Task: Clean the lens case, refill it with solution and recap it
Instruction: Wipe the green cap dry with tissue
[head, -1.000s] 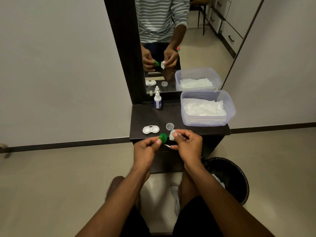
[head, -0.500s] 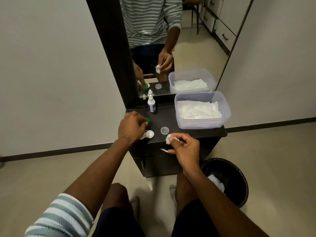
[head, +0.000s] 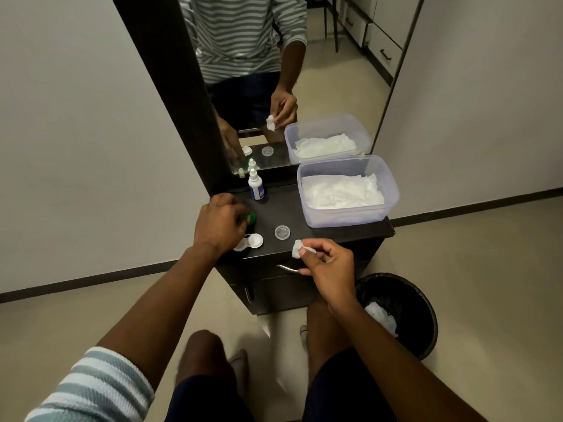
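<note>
Two caps: both are off the lens case (head: 250, 242); the green cap (head: 251, 218) is at the fingertips of the left hand (head: 220, 226), and the clear cap (head: 282, 232) lies on the dark table (head: 329, 236), just beyond the right hand (head: 330, 269).
Left hand: fingers are curled around the green cap, low over the table; I cannot tell if the cap already touches the surface.
Right hand: thumb and fingers pinch a small crumpled tissue (head: 298, 248), held near the front edge of the table.
Lens case: white, open, partly under the left hand, just nearer to the person than the green cap.
Solution bottle (head: 255, 187): it stands upright, beyond the left hand, next to the mirror.
Done, as I judge: uncapping, and probably some wiping.
Left: the wells look without liquid, though it is too small to be sure; refill and recapping are not yet done.
Beside: box of tissues (head: 347, 193) beyond the right hand, bin (head: 405, 303) below it.
</note>
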